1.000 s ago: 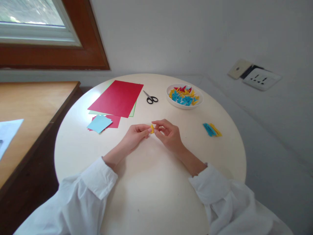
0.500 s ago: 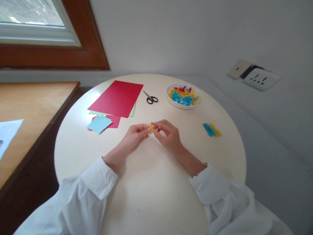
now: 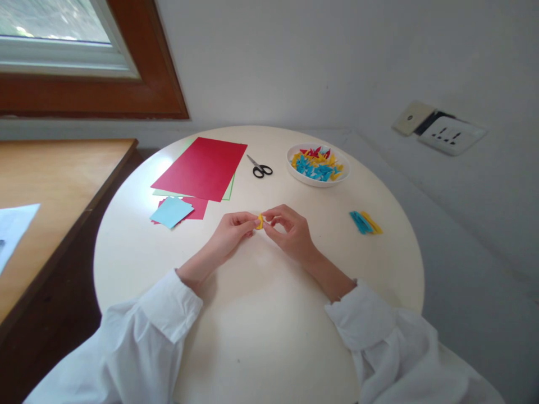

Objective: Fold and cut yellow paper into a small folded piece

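Observation:
Between my two hands, over the middle of the round white table (image 3: 261, 314), is a small piece of folded yellow paper (image 3: 260, 222). My left hand (image 3: 236, 227) pinches its left side between thumb and finger. On the other side, the thumb and forefinger of my right hand (image 3: 290, 230) close on the same piece. Its exact folds are too small to make out. Beyond my hands stands a white dish (image 3: 297, 178) of folded blue, yellow and red paper shapes. To the right lie narrow folded blue strips (image 3: 361, 223) beside yellow strips (image 3: 371, 223).
Black-handled scissors (image 3: 261, 170) lie beyond my hands. At the back left, a red paper sheet (image 3: 202, 168) covers pale green sheets. Light blue paper squares (image 3: 172, 212) rest on smaller red pieces. A wooden desk (image 3: 63, 174) stands left; a wall socket (image 3: 450, 134) is at right.
The yellow paper has tilted and shifted very slightly in my fingers. Both hands hold nearly the same place and pinch; the other things lie as before.

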Demonstrator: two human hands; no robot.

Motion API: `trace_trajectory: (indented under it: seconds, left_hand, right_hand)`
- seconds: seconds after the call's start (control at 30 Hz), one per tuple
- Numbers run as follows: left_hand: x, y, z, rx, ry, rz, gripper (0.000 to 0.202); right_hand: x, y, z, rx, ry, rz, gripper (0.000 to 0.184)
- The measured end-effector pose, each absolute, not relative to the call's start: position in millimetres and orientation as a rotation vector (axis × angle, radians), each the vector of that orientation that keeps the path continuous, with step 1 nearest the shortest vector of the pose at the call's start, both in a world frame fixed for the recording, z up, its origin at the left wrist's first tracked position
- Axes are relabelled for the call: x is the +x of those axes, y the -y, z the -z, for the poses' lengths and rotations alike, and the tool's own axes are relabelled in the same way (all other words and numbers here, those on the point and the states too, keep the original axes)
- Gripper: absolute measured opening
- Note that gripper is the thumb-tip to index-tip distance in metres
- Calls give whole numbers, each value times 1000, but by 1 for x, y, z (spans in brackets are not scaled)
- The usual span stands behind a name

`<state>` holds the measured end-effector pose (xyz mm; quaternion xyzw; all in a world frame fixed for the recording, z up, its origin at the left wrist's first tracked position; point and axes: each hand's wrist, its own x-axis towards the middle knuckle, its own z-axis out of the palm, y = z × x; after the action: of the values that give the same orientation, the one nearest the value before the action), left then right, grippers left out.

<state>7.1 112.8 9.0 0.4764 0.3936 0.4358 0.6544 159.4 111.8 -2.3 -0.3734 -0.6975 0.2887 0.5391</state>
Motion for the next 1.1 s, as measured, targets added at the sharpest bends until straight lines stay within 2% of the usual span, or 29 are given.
trace_trajectory:
  seconds: [0.77, 1.1]
  left_hand:
    - [8, -112, -11, 1109, -980, -999, 13]
    - [6, -112, -8, 1297, -1073, -977, 18]
  right_hand:
    - [158, -113, 0, -959, 1625, -672, 5]
    - [164, -115, -3, -911, 1811, -427, 3]
